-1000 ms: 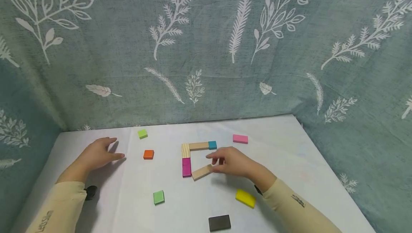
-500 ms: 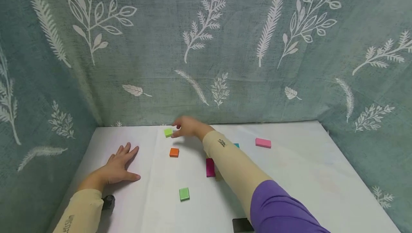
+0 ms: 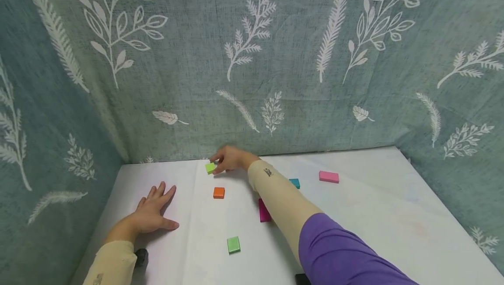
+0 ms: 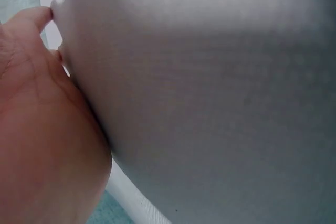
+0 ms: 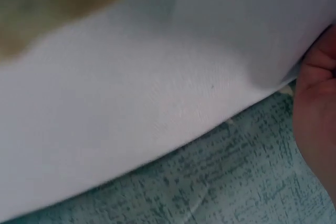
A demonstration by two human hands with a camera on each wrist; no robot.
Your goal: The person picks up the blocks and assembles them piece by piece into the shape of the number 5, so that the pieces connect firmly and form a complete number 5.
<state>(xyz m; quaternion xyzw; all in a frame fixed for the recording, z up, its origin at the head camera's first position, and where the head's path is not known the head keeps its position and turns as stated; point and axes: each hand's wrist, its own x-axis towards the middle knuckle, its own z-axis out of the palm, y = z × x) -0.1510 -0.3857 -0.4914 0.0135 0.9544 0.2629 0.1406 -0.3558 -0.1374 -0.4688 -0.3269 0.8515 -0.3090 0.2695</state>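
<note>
Dark lettering [image 3: 98, 279] on the left beige sleeve [image 3: 114, 258] seems to read "Slim", partly cut off. The right beige sleeve [image 3: 281, 195] bears a small dark print [image 3: 268, 172], illegible

Blocks [image 3: 218, 193] on table [image 3: 378, 206], right of left hand [image 3: 151, 214]; cloth [image 3: 197, 114] behind.

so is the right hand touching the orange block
Apart. The head view shows bare white tabletop between the right hand and the orange block; the hand is at the lime green block, farther back.
</note>
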